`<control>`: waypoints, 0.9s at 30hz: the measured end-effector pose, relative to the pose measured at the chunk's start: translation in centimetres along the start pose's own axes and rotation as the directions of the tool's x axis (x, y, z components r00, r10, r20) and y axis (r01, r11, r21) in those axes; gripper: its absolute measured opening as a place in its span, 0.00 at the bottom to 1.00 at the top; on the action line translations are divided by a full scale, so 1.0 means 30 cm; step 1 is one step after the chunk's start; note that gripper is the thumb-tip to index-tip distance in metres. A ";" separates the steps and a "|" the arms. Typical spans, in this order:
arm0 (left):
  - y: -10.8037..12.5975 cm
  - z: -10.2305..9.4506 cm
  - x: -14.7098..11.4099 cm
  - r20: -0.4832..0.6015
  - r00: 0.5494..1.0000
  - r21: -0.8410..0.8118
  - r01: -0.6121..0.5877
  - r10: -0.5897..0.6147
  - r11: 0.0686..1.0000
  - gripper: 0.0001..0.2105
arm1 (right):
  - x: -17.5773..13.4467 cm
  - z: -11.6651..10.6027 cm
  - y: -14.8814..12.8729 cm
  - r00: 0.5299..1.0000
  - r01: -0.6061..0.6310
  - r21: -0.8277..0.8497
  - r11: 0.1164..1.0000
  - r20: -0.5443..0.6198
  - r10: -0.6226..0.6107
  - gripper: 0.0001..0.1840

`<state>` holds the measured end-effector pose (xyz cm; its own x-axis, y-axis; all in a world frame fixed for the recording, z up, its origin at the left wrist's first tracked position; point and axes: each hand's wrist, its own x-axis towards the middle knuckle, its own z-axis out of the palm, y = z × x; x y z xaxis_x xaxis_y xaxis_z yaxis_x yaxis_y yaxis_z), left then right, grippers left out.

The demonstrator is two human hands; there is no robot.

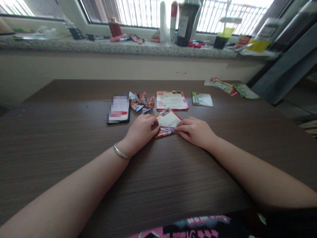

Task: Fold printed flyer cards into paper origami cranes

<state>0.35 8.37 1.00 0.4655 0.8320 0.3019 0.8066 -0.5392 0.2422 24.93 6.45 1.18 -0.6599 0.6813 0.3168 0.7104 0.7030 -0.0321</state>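
Note:
A printed paper sheet [168, 119] lies on the dark wooden table, its near edge folded up into a band. My left hand [144, 129] pinches the left end of that fold, fingers curled. At the right end, the fingers of my right hand [194, 129] are pressed together on the same paper. Just beyond it sits a stack of printed sheets [171, 100] with pink edges. Several folded paper shapes [142, 101] rest to the left of the stack. Beside them is a phone [119, 109], its screen blurred out.
A small green-and-white stack of papers [202, 99] lies right of the printed stack. More paper slips [224, 86] are scattered at the table's back right. Bottles, including a dark one [185, 24], and small items line the stone windowsill [148, 49]. A grey curtain [284, 69] hangs at right.

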 end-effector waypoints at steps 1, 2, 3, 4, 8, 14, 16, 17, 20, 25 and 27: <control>-0.002 -0.001 0.000 0.005 1.000 -0.003 0.009 -0.009 1.000 0.07 | 0.000 0.000 0.000 1.000 0.002 0.001 1.000 0.000 -0.002 0.14; -0.004 -0.002 -0.001 0.010 1.000 -0.009 0.012 -0.012 1.000 0.07 | 0.001 0.000 0.001 1.000 0.005 0.002 1.000 -0.001 -0.005 0.14; -0.005 -0.003 -0.002 0.014 1.000 -0.020 0.008 -0.008 1.000 0.07 | 0.001 0.001 0.001 1.000 0.006 0.003 1.000 0.001 -0.006 0.14; -0.007 -0.005 -0.002 0.018 1.000 -0.034 -0.003 0.004 0.999 0.07 | 0.001 0.001 0.002 1.000 0.007 0.005 1.000 0.001 -0.007 0.14; -0.004 -0.015 -0.009 0.035 0.996 -0.047 -0.082 0.084 0.996 0.09 | 0.000 0.002 0.003 1.000 0.005 0.008 1.000 0.007 -0.005 0.14; 0.018 -0.037 -0.023 0.070 0.986 0.069 -0.154 0.149 0.986 0.13 | -0.001 0.008 0.006 1.000 0.010 -0.009 1.000 0.016 -0.010 0.15; 0.021 -0.039 -0.024 0.074 0.985 0.079 -0.161 0.155 0.984 0.14 | 0.001 0.011 0.007 1.000 -0.001 -0.024 1.000 0.015 0.002 0.15; 0.023 -0.040 -0.025 0.076 0.984 0.084 -0.165 0.159 0.983 0.14 | 0.002 0.012 0.006 1.000 -0.009 -0.032 0.999 0.016 0.009 0.15; 0.036 -0.043 -0.028 0.079 0.980 0.128 -0.193 0.184 0.973 0.15 | 0.004 0.014 0.005 1.000 -0.024 -0.052 0.998 0.019 0.025 0.16; 0.088 -0.058 -0.043 0.143 0.975 0.218 -0.201 0.172 0.955 0.15 | 0.003 0.010 0.001 1.000 -0.020 -0.064 0.998 0.010 0.021 0.16; 0.103 -0.062 -0.048 0.154 0.980 0.236 -0.161 0.127 0.958 0.15 | 0.002 0.008 0.000 1.000 -0.016 -0.069 0.998 0.006 0.017 0.15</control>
<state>1.50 5.25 3.03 0.6144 0.7672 0.1843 0.7840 -0.6198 -0.0338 24.83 6.55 0.97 -0.6492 0.6943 0.3105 0.7363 0.6761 0.0277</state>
